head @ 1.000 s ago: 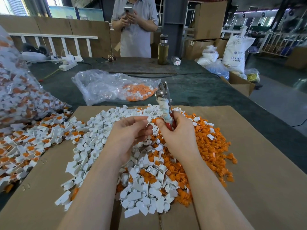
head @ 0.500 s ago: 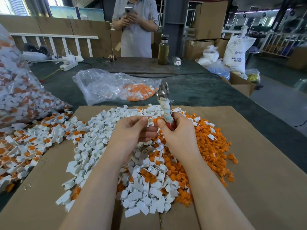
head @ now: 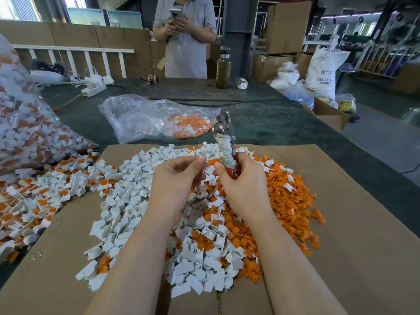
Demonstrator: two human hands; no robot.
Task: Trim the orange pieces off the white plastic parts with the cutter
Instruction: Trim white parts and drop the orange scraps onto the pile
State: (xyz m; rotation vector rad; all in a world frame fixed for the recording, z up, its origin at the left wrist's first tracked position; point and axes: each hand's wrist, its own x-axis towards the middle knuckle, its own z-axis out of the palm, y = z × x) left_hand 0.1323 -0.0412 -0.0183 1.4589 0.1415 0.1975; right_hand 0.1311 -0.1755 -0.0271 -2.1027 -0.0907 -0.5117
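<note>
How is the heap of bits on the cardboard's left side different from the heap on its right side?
The left heap is nearly all white parts; the right heap is mostly loose orange pieces with a few white ones. The left heap's pieces look bigger and blockier, the right heap's smaller. Both lie on the same cardboard sheet and merge between the arms.

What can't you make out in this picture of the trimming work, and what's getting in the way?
Head view only:
- Whatever the left hand pinches: only a white sliver shows past its fingertips.
- The cutter handles: buried in the right hand; cloth wrap covers the shank. Its tip points away, so open or closed is unclear.
- The big bag of parts: cut off by the left edge.
- The bottle contents: too far to tell.
</note>
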